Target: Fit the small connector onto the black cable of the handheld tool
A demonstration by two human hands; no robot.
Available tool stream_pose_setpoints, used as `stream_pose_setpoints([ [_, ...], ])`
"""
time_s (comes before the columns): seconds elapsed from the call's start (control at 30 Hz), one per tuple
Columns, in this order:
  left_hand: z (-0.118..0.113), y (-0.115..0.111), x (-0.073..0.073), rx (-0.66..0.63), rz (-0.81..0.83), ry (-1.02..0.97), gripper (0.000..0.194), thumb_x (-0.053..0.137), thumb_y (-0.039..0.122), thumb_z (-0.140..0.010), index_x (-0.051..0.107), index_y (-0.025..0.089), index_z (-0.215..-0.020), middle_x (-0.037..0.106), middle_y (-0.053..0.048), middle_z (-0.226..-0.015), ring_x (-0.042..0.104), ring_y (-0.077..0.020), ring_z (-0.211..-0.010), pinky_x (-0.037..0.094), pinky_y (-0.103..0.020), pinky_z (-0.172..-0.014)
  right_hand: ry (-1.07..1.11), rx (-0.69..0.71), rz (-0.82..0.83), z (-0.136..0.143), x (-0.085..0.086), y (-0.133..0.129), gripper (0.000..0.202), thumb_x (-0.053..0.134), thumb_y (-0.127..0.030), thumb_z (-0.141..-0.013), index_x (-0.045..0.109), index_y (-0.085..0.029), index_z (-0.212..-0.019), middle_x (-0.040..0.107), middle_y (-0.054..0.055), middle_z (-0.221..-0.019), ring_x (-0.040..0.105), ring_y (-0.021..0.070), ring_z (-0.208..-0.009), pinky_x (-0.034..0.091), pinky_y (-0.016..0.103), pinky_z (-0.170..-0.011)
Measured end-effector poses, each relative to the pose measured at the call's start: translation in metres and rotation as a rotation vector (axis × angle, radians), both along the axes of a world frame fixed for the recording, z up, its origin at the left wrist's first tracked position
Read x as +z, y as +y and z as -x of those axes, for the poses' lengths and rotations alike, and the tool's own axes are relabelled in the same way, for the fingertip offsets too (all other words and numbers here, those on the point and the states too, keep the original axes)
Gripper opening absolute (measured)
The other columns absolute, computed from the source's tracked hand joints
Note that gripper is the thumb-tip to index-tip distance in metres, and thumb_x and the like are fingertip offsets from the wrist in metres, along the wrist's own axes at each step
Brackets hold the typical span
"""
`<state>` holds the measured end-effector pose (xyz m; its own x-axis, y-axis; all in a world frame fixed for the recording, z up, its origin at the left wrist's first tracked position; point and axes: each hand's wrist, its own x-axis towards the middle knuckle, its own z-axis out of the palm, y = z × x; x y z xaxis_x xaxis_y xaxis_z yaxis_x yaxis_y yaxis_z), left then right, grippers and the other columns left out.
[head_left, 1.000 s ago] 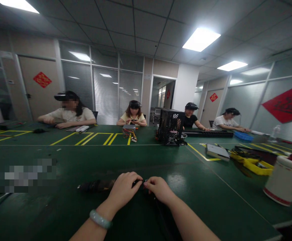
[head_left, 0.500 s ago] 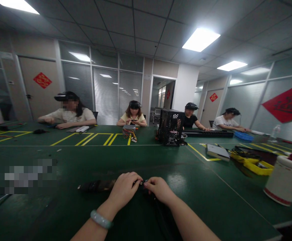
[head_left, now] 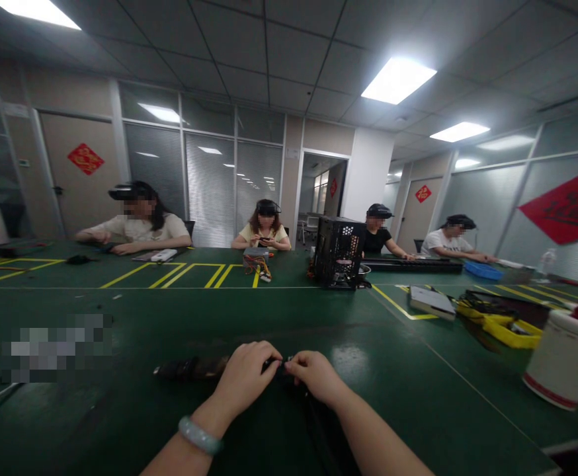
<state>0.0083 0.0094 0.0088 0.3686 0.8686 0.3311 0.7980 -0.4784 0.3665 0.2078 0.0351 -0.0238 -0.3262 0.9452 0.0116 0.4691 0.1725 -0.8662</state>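
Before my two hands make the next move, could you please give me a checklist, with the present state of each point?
1. Left hand has its fingertips closed on the small dark parts: ok.
2. Right hand has its fingertips closed there too, facing the left: ok.
3. Parts in clear sight: not ok, the fingers cover most of them.
4. Parts joined or apart: cannot tell, too small and dark.
5. Bracelet away from the fingertips: ok, it sits at the left wrist.
6. Long dark object free of the left hand: cannot tell, the hand hides its near end.
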Motion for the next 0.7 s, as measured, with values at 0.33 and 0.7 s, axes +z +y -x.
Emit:
stream_pose_setpoints([
  [0.33, -0.0006, -0.0039, 0.0044, 0.007, 0.015, 0.005, 0.024, 0.046, 0.038, -0.092, 0.066, 0.026, -0.096, 0.066, 0.0, -0.1, 0.057, -0.0191, -0.093, 0.036, -0.032, -0.083, -0.022, 0.001, -0.008, -0.0006, -0.0006, 0.0012, 0.026, 0.059, -0.039, -0.087, 0.068, -0.015, -0.081, 0.061, -0.001, -0.061, 0.049, 0.0079, -0.051, 0.032, 0.017, -0.046],
  [0.7, 0.0001, -0.0062, 0.008, -0.019, 0.046, -0.002, 0.026, 0.044, 0.038, -0.094, 0.066, 0.026, -0.098, 0.066, 0.0, -0.102, 0.057, -0.0189, -0.095, 0.037, -0.033, -0.085, -0.027, -0.007, 0.038, 0.0, 0.0043, -0.0023, 0.027, 0.057, -0.039, -0.087, 0.068, -0.016, -0.081, 0.061, -0.001, -0.061, 0.05, 0.0087, -0.05, 0.034, 0.018, -0.046],
])
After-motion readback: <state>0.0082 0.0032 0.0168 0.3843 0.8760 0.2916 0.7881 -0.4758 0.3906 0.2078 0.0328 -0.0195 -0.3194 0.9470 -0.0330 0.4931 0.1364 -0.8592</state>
